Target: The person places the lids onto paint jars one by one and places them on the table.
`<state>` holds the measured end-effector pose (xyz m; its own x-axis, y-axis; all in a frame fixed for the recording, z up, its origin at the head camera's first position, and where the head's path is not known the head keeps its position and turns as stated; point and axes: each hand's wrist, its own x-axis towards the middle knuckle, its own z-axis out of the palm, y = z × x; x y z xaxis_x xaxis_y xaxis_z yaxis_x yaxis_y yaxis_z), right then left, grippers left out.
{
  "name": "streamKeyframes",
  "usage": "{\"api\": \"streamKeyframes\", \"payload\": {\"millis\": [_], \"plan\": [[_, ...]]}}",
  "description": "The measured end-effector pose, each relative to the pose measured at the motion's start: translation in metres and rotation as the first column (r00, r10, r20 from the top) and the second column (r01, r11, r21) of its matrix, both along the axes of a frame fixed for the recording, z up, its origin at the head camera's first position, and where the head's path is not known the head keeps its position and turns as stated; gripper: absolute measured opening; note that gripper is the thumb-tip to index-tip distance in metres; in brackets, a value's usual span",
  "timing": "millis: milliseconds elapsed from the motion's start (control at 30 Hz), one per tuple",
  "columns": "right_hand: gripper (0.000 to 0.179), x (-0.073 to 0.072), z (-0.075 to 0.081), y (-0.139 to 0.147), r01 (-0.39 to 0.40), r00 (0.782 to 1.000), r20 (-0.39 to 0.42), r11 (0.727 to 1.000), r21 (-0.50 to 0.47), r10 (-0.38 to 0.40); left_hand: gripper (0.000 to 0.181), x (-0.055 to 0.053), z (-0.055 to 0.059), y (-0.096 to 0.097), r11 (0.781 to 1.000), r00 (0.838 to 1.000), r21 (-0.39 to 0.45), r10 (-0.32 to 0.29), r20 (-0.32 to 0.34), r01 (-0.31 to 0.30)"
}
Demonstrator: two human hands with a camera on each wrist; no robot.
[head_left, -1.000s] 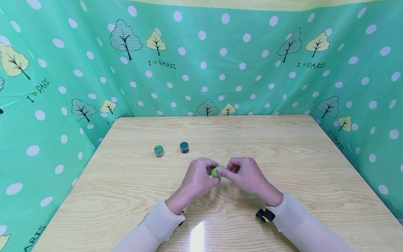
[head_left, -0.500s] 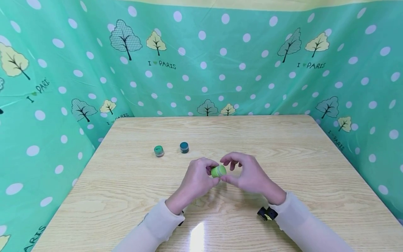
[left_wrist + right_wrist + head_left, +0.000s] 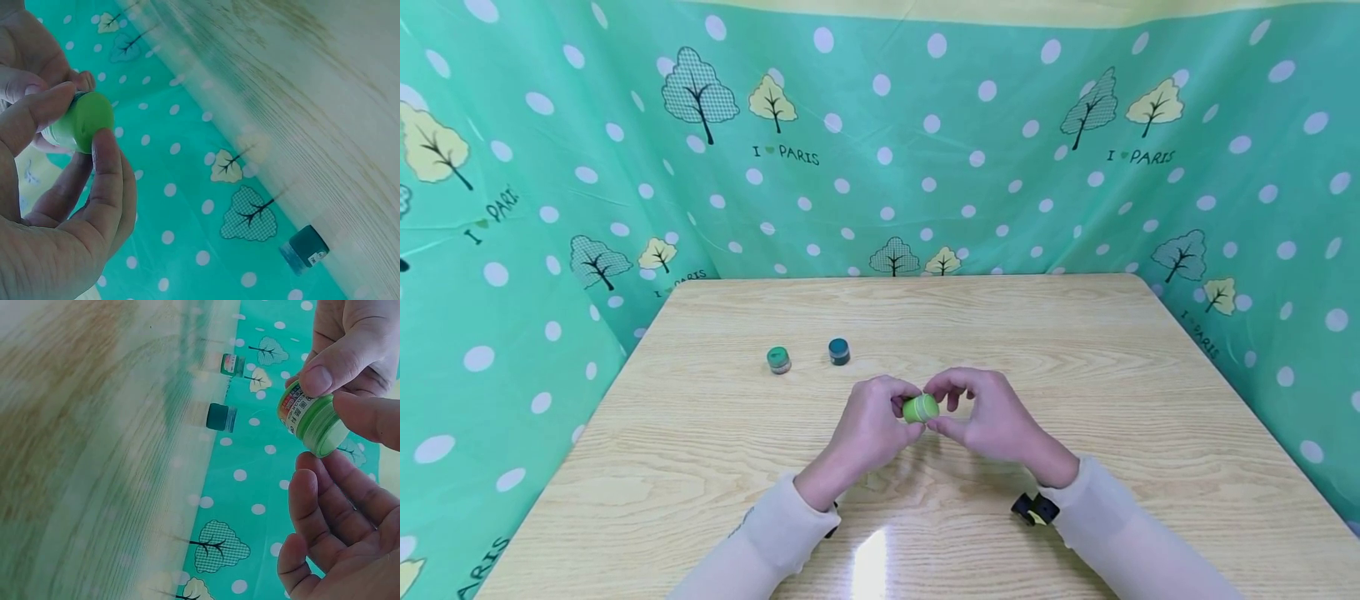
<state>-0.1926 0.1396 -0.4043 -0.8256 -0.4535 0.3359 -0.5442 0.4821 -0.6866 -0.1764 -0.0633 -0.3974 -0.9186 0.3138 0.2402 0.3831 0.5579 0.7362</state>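
My left hand (image 3: 872, 421) holds a small light green paint jar (image 3: 921, 408) tipped on its side, thumb and fingers about one end. In the left wrist view, its fingers (image 3: 107, 165) lie against the jar's smooth, bright green end. My right hand (image 3: 998, 417) has thumb and index fingertip at opposite sides of the other end; the contact looks light. Printed writing on the jar (image 3: 306, 415) and its paler, see-through end show in the right wrist view. Behind the left hand stand a green-lidded jar (image 3: 778, 360) and a dark blue-lidded jar (image 3: 839, 351), apart from each other.
A wood-grain table (image 3: 1075, 342) lies under both hands. Behind it and at the sides hangs a green dotted cloth (image 3: 925, 150) with printed trees. Black wrist gear (image 3: 1035, 509) sits at the right cuff.
The right hand held the jar's end, then drew back and spread its fingers, and now its fingertips have come back in to that end. The left hand keeps its hold.
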Motion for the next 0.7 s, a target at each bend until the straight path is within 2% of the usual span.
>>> {"api": "streamKeyframes", "payload": {"millis": [167, 333, 700], "plan": [[0.026, 0.0004, 0.0009, -0.0008, 0.026, 0.999, 0.042, 1.000, 0.014, -0.026, 0.025, 0.0000, -0.0007, 0.0005, 1.000, 1.000, -0.006, -0.001, -0.010, 0.001], [0.021, 0.0003, 0.0013, -0.0014, 0.031, 0.998, 0.051, 0.999, 0.009, -0.031, 0.024, -0.0005, -0.0011, 0.0006, 1.000, 1.000, -0.004, 0.006, -0.020, -0.006], [0.019, 0.0009, -0.0004, -0.0021, 0.083, 0.992, 0.092, 0.996, 0.020, -0.085, 0.023, -0.0001, -0.0012, 0.0007, 1.000, 1.000, 0.016, 0.003, 0.000, -0.003]]}}
